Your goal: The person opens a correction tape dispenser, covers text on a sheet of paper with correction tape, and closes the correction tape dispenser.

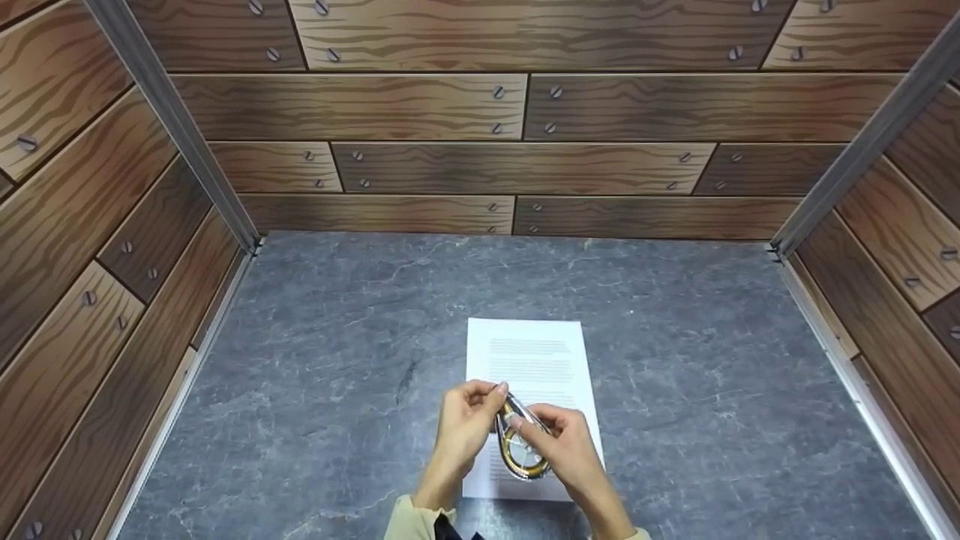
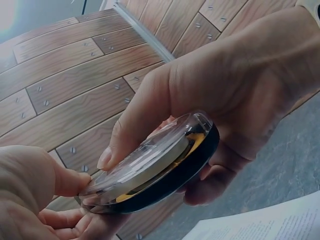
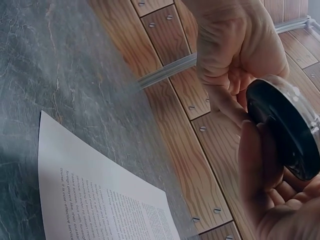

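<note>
A teardrop-shaped correction tape dispenser [image 1: 525, 471], with a clear top, a dark base and yellow parts around a pale wheel, is held between both hands above a printed sheet [image 1: 525, 330]. My left hand [image 1: 463, 421] pinches its narrow end between thumb and fingers. Around its wide body my right hand [image 1: 568, 442] grips, thumb on the clear side and fingers beneath. The left wrist view shows the clear side of the dispenser [image 2: 155, 165]. From the right wrist, its dark underside [image 3: 280, 130] shows; what the left fingertips cover at the narrow end is hidden.
The sheet lies flat on a grey marbled tabletop [image 1: 337, 360]. Wood-patterned panels [image 1: 525, 169] wall in the back and both sides, with metal corner posts [image 1: 180, 127] and rails along the table's side edges.
</note>
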`<state>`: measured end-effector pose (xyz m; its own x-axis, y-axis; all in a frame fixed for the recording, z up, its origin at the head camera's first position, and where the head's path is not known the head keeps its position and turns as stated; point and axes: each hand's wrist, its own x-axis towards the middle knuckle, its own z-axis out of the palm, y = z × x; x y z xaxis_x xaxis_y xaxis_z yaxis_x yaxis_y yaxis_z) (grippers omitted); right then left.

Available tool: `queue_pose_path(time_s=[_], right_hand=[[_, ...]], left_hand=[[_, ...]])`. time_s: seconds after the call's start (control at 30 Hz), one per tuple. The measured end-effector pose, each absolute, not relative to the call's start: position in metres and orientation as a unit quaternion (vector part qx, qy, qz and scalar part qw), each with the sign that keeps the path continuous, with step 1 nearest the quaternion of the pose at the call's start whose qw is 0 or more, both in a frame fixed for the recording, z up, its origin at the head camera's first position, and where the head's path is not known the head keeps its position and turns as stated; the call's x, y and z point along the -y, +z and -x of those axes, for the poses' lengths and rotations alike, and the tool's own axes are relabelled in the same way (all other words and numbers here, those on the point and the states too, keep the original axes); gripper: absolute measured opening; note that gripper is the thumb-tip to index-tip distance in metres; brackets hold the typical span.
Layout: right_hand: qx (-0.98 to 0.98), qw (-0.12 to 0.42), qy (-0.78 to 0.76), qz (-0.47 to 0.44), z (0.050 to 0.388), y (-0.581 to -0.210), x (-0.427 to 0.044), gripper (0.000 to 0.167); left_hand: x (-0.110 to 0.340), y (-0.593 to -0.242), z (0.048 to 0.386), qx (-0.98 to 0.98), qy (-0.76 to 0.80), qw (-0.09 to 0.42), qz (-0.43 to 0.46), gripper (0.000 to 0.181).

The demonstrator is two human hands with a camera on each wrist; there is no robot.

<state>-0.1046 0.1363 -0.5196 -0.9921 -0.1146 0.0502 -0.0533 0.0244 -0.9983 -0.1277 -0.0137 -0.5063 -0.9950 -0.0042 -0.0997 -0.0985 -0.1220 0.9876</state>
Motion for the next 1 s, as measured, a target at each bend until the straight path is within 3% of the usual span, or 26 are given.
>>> queue_pose_path(time_s=[0.23, 0.43, 0.7, 1.0], right_hand=[[-0.679, 0.067, -0.728, 0.071, 0.102, -0.519, -0.138, 0.020], [-0.682, 0.059, -0.727, 0.056, 0.105, -0.517, -0.142, 0.020], [-0.682, 0.064, -0.728, 0.026, 0.108, -0.514, -0.152, 0.023], [-0.684, 0.037, -0.729, 0.013, 0.113, -0.519, -0.163, 0.021]], left_hand=[[0.029, -0.498, 0.132, -0.617, 0.781, 0.068, 0.070, 0.023], [0.037, -0.495, 0.142, -0.630, 0.772, 0.069, 0.050, 0.027], [0.064, -0.520, 0.161, -0.718, 0.693, -0.056, 0.037, 0.019], [0.093, -0.554, 0.183, -0.786, 0.595, -0.116, 0.117, 0.016]])
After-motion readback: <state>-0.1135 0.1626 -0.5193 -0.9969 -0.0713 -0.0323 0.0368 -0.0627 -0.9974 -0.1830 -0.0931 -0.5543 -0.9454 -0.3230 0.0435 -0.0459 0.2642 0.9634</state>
